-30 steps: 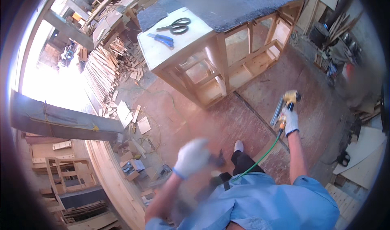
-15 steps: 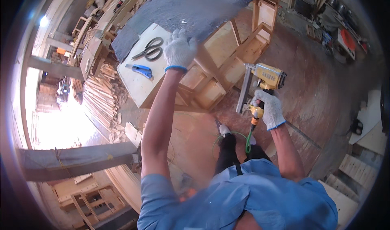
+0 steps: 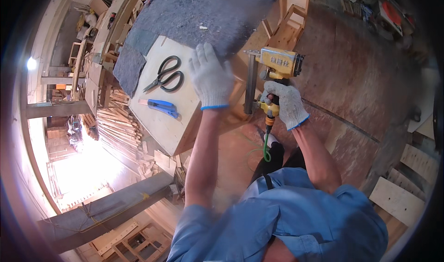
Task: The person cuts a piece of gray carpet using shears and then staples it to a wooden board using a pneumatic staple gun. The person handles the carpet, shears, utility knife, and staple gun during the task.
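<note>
My left hand (image 3: 211, 79), in a white knit glove with a blue cuff, is stretched out flat over the edge of a dark grey felt sheet (image 3: 189, 16) and a pale plywood panel (image 3: 152, 118). Nothing is gripped in it. Beside it on the plywood lie black-handled scissors (image 3: 164, 75) and a blue utility knife (image 3: 162, 107). My right hand (image 3: 286, 103), gloved the same way, is wrapped round the handle of a yellow staple gun (image 3: 277, 63). A green air hose (image 3: 267, 153) hangs from the gun's lower end. The gun is held up, to the right of the wooden frame.
Under the felt, a wooden box frame (image 3: 289, 28) extends away to the far right. Stacked wood strips (image 3: 118, 127) lie on the left, near a grey beam (image 3: 111, 211). Plywood offcuts (image 3: 397, 199) are at the lower right, and a reddish-brown floor (image 3: 342, 77) spreads across the right.
The staple gun in my right hand has come closer to the frame and my left hand. The whole view has shifted, and the scissors, knife and plywood appear nearer. My left hand stays flat.
</note>
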`<control>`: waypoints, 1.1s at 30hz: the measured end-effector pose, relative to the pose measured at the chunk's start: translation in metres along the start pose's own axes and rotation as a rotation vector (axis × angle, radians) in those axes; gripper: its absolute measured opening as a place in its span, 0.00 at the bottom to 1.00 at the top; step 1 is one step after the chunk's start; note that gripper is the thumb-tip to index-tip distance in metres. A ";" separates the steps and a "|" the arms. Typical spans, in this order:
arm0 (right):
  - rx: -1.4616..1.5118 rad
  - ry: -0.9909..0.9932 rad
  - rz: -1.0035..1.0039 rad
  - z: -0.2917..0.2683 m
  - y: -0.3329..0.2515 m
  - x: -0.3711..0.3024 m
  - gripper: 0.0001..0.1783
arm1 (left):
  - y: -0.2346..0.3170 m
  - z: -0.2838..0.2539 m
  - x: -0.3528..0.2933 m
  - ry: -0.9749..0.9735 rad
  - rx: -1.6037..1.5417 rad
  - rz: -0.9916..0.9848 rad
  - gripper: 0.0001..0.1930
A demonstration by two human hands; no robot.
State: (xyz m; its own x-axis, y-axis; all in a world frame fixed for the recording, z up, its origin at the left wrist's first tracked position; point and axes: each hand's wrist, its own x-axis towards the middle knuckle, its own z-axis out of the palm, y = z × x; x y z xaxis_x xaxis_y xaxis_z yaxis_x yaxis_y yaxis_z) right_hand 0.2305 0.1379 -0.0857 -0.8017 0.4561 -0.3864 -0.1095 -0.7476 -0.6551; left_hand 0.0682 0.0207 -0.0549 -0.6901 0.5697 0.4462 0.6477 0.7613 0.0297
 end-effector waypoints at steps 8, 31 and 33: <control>-0.069 -0.028 0.028 0.023 0.014 0.016 0.13 | 0.003 -0.005 -0.001 0.019 -0.094 -0.028 0.36; -0.063 0.178 0.088 -0.112 -0.072 0.029 0.14 | 0.074 0.077 0.208 -0.087 -0.068 0.310 0.28; -0.089 0.172 0.095 -0.129 -0.086 0.046 0.14 | 0.105 0.100 0.241 -0.104 -0.041 0.334 0.27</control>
State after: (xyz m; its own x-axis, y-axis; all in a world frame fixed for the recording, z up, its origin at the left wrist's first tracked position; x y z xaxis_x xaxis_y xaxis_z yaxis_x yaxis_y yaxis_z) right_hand 0.2784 0.2855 -0.1304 -0.6931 0.4672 -0.5490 0.0197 -0.7490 -0.6622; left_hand -0.0621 0.2684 -0.0335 -0.4657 0.8155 0.3436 0.8542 0.5157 -0.0661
